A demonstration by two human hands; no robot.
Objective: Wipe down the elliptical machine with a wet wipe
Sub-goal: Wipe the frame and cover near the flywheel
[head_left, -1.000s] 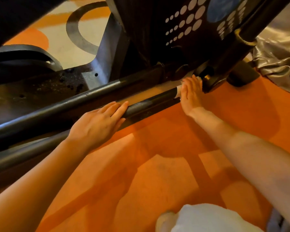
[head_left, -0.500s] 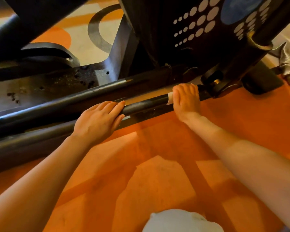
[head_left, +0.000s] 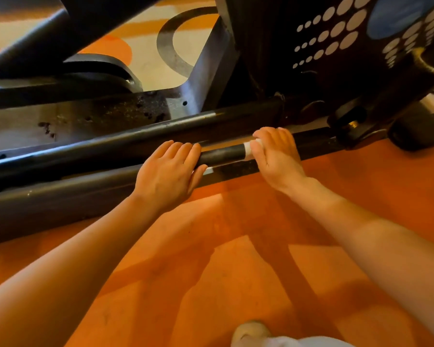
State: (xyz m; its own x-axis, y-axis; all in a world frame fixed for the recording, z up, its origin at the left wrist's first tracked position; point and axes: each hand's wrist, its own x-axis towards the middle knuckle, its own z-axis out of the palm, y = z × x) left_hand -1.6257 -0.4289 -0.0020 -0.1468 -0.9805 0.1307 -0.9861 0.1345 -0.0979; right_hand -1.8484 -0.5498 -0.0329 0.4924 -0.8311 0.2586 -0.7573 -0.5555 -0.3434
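Gripping the lower rail (head_left: 222, 154) of the elliptical machine (head_left: 311, 46), our right hand (head_left: 276, 156) curls its fingers around a white wet wipe (head_left: 248, 148) wrapped on the black tube, likely so the cloth cleans all sides in one pass. Our left hand (head_left: 169, 172) rests on the same rail just beside it, fingers pressed together, probably bracing us above the orange floor (head_left: 236, 246). We can read no brand or writing; the housing shows only white dots (head_left: 331, 33).

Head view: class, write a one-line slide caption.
Right hand grips a white wet wipe around the elliptical's black rail; left hand rests alongside.
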